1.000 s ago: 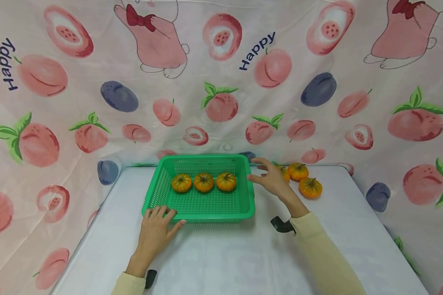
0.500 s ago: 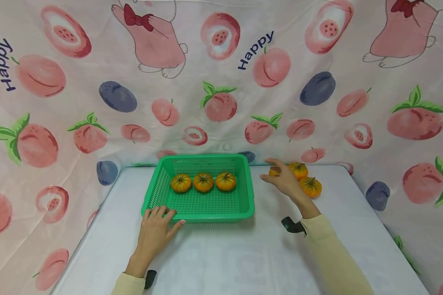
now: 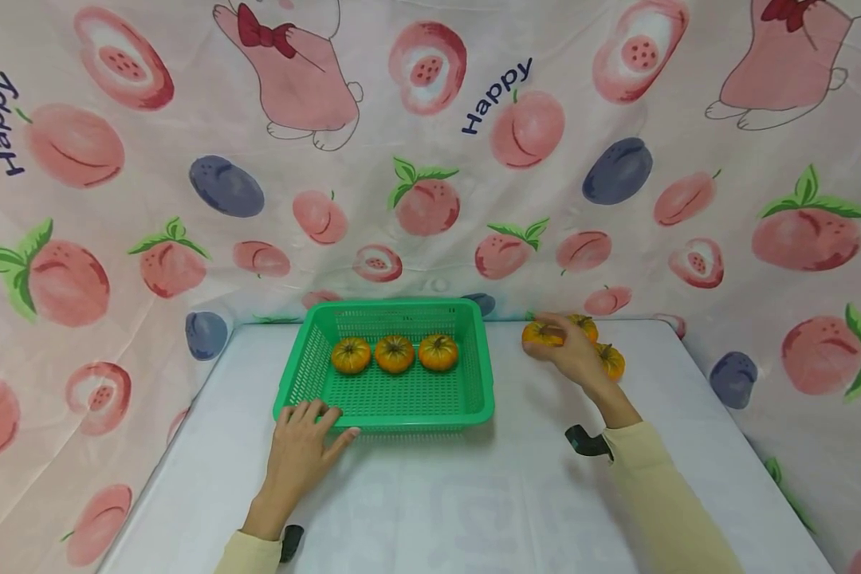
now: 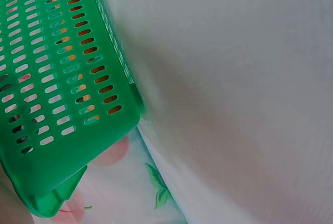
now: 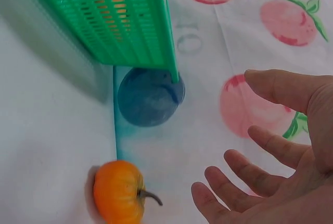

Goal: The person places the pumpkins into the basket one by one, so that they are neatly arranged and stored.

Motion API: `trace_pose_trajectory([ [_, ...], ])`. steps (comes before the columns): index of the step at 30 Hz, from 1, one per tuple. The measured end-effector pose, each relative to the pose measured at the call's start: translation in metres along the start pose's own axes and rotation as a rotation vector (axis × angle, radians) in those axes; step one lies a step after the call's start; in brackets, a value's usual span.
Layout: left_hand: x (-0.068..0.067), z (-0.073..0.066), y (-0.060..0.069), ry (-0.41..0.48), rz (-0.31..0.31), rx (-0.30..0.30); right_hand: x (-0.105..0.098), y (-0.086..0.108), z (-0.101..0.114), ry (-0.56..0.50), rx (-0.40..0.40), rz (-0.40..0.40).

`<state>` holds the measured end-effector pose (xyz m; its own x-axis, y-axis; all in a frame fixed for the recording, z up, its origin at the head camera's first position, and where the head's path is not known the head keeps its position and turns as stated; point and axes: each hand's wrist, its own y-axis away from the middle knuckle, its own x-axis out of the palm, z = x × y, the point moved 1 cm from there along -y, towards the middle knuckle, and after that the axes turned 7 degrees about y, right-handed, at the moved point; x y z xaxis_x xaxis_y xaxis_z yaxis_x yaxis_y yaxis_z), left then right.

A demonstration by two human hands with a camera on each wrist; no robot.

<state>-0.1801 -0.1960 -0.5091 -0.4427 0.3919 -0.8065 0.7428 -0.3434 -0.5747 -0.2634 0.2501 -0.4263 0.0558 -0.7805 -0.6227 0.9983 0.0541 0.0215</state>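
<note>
Three small orange pumpkins (image 3: pixel 394 355) sit in a row inside the green basket (image 3: pixel 416 421). Fingers of the left hand (image 3: pixel 300 458) rest over the basket's near left corner, thumb spread aside; the left wrist view shows the basket's slotted side (image 4: pixel 62 156). At the right, the right hand (image 3: pixel 577 351) hovers over a group of pumpkins, its fingers over the leftmost one (image 3: pixel 538 333). In the right wrist view the hand (image 5: pixel 291 167) has its fingers spread, with a gap to the pumpkin (image 5: pixel 117 193); it holds nothing.
Two more pumpkins (image 3: pixel 611 363) lie behind and beside the right hand, partly hidden by it. A white cloth covers the table (image 3: pixel 430 510). Fruit-patterned fabric (image 3: pixel 430 159) hangs behind and at both sides. A dark device is strapped at each wrist.
The right hand has moved right, away from the basket's right rim to above the leftmost loose pumpkin. The left hand has stayed at the basket's corner.
</note>
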Motion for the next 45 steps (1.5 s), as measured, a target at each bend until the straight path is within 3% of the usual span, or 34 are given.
trace_pose_trajectory([
  [11, 0.000, 0.000, 0.000, 0.011, -0.011, -0.001, -0.019, 0.003, -0.019, 0.074, 0.049, -0.046],
  [25, -0.004, 0.000, -0.001, 0.004, -0.014, 0.001, -0.038, 0.016, -0.044, 0.016, 0.199, -0.086],
  [45, -0.002, -0.001, -0.001, 0.013, -0.011, -0.002, -0.048, 0.014, -0.086, -0.004, 0.265, -0.199],
])
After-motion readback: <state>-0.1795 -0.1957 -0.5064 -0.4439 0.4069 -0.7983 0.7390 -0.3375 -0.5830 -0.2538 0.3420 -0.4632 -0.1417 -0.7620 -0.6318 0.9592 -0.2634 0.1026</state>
